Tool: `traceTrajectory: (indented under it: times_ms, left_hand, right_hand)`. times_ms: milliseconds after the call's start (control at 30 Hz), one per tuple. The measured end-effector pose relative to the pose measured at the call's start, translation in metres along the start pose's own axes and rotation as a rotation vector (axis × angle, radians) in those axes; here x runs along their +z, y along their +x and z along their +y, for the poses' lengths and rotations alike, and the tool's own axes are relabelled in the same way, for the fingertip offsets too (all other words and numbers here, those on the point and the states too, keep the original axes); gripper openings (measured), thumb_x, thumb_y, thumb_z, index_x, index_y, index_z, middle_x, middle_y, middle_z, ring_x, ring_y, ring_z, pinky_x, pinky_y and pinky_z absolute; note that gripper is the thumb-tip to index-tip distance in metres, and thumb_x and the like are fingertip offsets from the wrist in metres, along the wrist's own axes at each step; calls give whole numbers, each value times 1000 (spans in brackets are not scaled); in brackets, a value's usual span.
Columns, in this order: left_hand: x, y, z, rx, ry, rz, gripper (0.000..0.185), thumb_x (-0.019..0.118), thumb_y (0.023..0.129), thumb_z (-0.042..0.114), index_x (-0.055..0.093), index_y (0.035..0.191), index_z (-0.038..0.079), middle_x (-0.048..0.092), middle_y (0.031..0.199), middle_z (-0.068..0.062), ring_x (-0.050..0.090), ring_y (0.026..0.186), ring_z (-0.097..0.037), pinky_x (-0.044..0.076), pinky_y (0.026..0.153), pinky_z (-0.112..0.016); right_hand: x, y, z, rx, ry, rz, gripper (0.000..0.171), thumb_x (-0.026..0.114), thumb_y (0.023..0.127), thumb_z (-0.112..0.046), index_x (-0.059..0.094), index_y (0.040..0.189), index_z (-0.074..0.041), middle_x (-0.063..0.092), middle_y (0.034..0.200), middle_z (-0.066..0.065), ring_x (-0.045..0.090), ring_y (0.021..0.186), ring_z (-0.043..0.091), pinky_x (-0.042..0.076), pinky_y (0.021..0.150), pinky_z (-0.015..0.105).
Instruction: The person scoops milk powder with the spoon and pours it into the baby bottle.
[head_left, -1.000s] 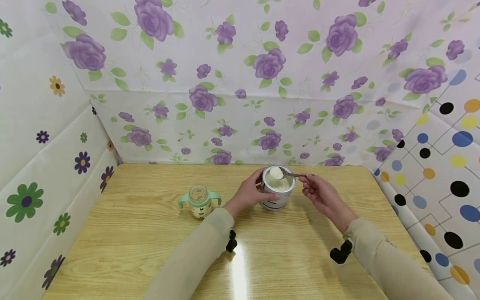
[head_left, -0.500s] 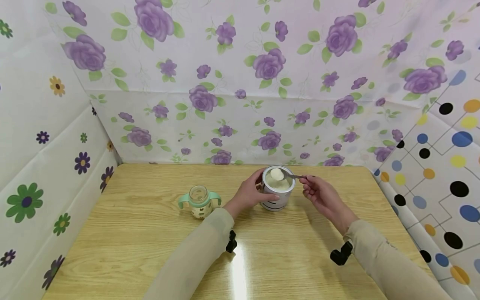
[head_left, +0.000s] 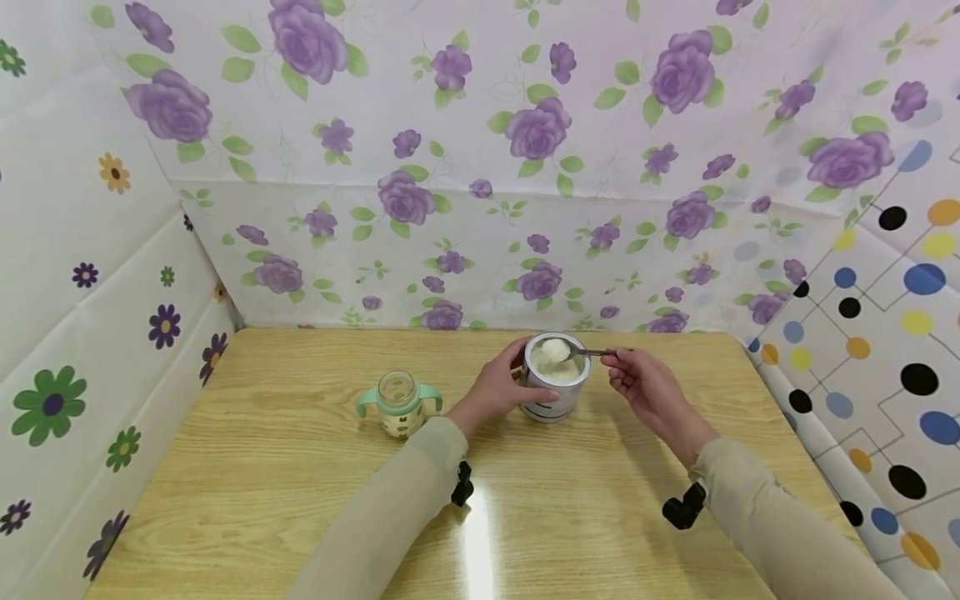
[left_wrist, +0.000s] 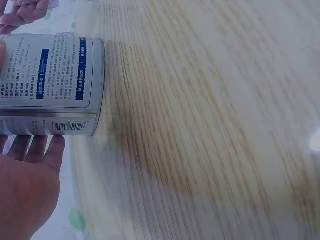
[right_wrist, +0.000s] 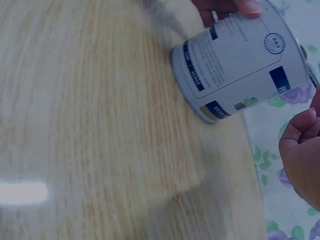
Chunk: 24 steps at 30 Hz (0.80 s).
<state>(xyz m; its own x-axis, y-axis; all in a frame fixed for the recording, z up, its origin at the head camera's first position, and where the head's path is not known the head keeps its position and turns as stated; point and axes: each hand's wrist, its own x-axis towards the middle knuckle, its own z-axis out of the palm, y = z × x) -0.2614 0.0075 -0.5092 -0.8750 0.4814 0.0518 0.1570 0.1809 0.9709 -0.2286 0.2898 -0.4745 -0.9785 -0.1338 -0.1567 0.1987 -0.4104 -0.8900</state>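
On the wooden table, nearest the person and toward the left edge, a bottle with mint-green handles stands upright, its mouth uncovered. Just beyond it to the right, near the far edge, the left hand curls round a can, thumb on the near side. The can stands upright, long axis vertical, mouth up, pale powder inside; it sits where it did a second ago. The right hand pinches a spoon by its handle end; both have shifted slightly rightward. The spoon lies roughly parallel to the far edge, its heaped bowl pointing left above the powder. Behind hangs rose-printed cloth.
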Motion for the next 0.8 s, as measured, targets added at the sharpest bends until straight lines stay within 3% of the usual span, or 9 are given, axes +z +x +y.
traceTrajectory:
  times_ms: [300,633,800]
  left_hand:
    - [0,-1,0,-6,6,-2,97,95,85,26,40,165,30,53,157,5,49,147,-20,43,121,-45]
    - [1,-2,2,9,-18,-5,93,95,84,23,45,162,33,55,155,5,50,146,-21,42,121,-47]
    - [1,-1,-1,13,-33,-3,92,95,84,23,45,161,33,55,155,4,50,146,-22,41,122,-48]
  right_hand:
    - [0,-1,0,-7,-31,14,26,50,116,-14,74,110,-7,79,94,-2,67,80,7,57,76,20]
    - [4,-3,-3,51,92,9,30,49,116,-17,74,105,-5,79,94,2,66,79,10,56,76,23]
    - [6,0,-5,70,79,27,29,49,116,-19,73,105,-6,78,94,1,66,80,10,56,77,24]
